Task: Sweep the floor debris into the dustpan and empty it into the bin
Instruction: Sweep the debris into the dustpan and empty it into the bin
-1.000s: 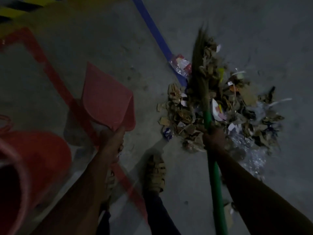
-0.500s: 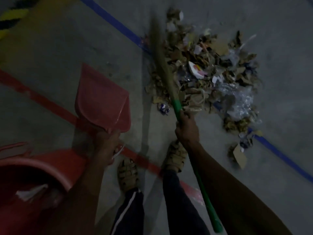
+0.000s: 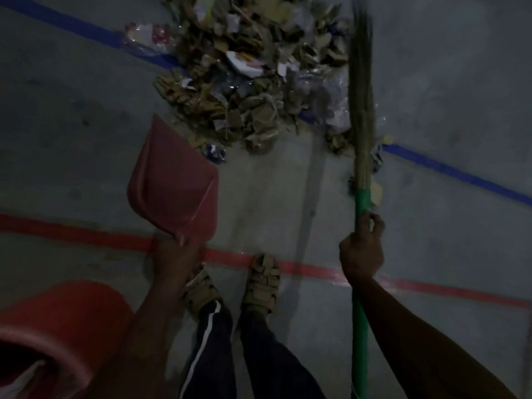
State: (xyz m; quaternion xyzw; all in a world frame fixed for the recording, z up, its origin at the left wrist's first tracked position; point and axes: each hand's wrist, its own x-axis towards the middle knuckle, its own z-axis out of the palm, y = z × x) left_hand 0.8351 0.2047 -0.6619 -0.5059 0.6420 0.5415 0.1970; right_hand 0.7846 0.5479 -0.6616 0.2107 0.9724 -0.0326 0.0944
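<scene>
My right hand point(image 3: 362, 251) has swung the broom point(image 3: 361, 116) from the left edge of the debris pile point(image 3: 247, 79) to its right edge, fingers wrapped round the green handle. My left hand point(image 3: 175, 260) still grips the red dustpan point(image 3: 172, 182) (held off the floor, near the pile). The red bin point(image 3: 72, 309) sits lower left.

The light is dim. The floor point(image 3: 431, 67) is bare grey concrete, mottled with darker stains. A blue line point(image 3: 460, 174) painted on it runs slantwise from upper left to the right edge, and a red line point(image 3: 86, 236) crosses nearer the bottom.
</scene>
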